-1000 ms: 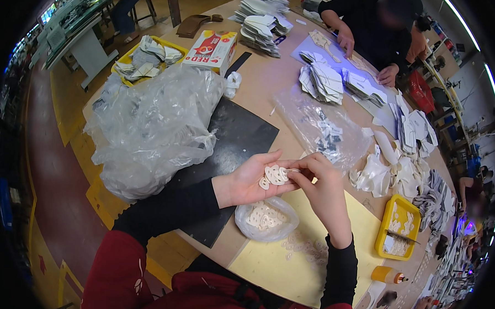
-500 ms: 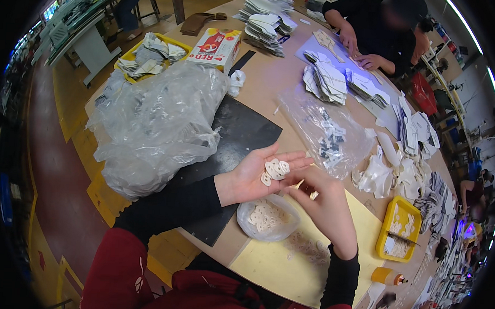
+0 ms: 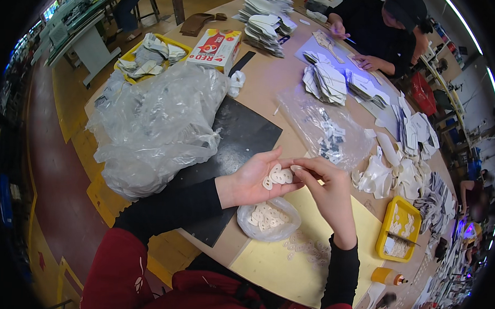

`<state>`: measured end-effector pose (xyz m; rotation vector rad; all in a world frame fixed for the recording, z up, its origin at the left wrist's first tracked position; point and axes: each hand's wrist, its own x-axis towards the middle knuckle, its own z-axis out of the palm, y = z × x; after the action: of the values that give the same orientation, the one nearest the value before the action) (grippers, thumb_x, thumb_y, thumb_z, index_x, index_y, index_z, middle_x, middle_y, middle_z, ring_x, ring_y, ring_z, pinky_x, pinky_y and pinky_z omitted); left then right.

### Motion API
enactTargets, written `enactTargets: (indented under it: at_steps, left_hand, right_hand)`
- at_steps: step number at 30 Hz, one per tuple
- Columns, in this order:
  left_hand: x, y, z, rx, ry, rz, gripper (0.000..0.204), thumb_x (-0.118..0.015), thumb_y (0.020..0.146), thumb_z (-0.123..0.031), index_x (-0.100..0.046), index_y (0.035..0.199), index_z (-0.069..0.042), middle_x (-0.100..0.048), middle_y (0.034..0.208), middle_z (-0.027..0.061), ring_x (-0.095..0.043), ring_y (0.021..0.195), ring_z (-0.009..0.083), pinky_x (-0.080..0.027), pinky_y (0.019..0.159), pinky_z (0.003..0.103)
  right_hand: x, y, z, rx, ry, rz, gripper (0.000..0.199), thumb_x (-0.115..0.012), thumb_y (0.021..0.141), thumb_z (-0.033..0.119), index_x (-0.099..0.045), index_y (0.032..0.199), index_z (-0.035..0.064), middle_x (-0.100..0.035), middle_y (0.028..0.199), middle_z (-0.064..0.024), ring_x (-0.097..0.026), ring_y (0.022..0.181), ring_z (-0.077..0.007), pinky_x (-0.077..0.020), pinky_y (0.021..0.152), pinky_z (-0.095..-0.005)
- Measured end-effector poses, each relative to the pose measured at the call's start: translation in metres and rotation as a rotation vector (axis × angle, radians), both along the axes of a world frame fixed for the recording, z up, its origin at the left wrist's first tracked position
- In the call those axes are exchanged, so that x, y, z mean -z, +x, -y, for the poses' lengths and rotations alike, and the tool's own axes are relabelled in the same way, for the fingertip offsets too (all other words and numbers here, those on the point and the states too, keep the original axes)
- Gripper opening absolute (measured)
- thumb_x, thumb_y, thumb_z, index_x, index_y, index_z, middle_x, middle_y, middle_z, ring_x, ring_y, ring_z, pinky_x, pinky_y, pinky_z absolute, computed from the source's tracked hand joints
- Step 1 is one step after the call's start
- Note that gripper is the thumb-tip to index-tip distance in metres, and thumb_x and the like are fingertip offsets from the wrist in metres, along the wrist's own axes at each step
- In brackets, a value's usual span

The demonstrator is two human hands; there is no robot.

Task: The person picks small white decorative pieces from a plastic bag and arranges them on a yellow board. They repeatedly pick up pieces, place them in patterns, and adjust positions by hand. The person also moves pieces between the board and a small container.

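Small, flat, cream-coloured pieces (image 3: 279, 176), rounded and pierced with holes, are cradled on the palm of the left hand (image 3: 250, 182), its grip spread. A single piece (image 3: 296, 168) is pinched between the thumb and forefinger of the right hand (image 3: 332, 190). Below, more are held in a crinkled, translucent bag (image 3: 290, 222). Since the previous frame, the right fingertips have been raised.

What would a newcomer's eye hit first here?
Probably the big, crumpled clear bag filling the left side. Next, at centre, the small cream pieces in the open left hand, with the right hand pinching one beside them. At right, the bright yellow tray stands out too.
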<state>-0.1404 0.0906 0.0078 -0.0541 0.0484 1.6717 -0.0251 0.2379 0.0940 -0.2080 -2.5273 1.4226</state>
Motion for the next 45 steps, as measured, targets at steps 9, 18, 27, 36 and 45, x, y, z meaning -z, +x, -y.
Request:
enactTargets:
  at_steps: [9,18,27,36,45]
  left_hand:
    - [-0.015,-0.004,0.000,-0.075,-0.054,-0.033,0.066,-0.026,0.113,-0.045,-0.030,0.156,0.004,-0.036,0.162,0.0188,-0.057,0.122,0.0252,-0.042,0.114,0.042]
    - [0.007,-0.004,0.001,0.002,0.061,-0.008,0.067,-0.021,0.113,-0.047,-0.040,0.153,0.003,-0.060,0.133,0.0132,-0.059,0.115,0.0233,-0.045,0.108,0.038]
    - [-0.012,-0.001,0.000,-0.012,-0.066,0.044,0.067,-0.030,0.112,-0.046,-0.035,0.154,0.005,-0.051,0.145,0.0201,-0.052,0.131,0.0296,-0.041,0.115,0.041]
    - [-0.014,0.001,-0.001,0.000,-0.091,0.059,0.067,-0.033,0.112,-0.046,-0.033,0.154,0.006,-0.051,0.143,0.0200,-0.055,0.128,0.0303,-0.042,0.117,0.043]
    - [-0.001,-0.003,0.002,0.029,0.033,0.037,0.066,-0.030,0.112,-0.045,-0.029,0.156,0.005,-0.043,0.154,0.0197,-0.050,0.139,0.0329,-0.039,0.120,0.044]
  right_hand:
    - [-0.031,0.018,0.018,-0.241,0.083,0.233,0.029,-0.076,0.086,0.005,-0.075,0.115,0.0044,-0.073,0.091,-0.0080,-0.064,0.072,-0.0157,-0.0518,0.068,-0.0285]
    - [0.013,-0.002,0.016,0.019,0.168,-0.028,0.020,-0.076,0.085,0.002,-0.074,0.105,-0.0005,-0.066,0.093,-0.0089,-0.063,0.071,-0.0167,-0.0503,0.066,-0.0284]
    - [0.001,-0.002,0.003,0.049,0.011,0.069,0.010,-0.078,0.084,-0.001,-0.074,0.094,-0.0022,-0.070,0.086,-0.0057,-0.067,0.073,-0.0128,-0.0525,0.068,-0.0260]
    - [0.002,0.000,-0.008,0.033,-0.055,0.113,0.010,-0.079,0.082,-0.002,-0.070,0.084,-0.0045,-0.070,0.087,-0.0058,-0.069,0.077,-0.0125,-0.0542,0.069,-0.0264]
    - [-0.013,0.005,-0.013,-0.016,-0.201,0.153,0.007,-0.079,0.084,0.000,-0.072,0.087,-0.0010,-0.071,0.089,-0.0053,-0.064,0.077,-0.0095,-0.0514,0.069,-0.0264]
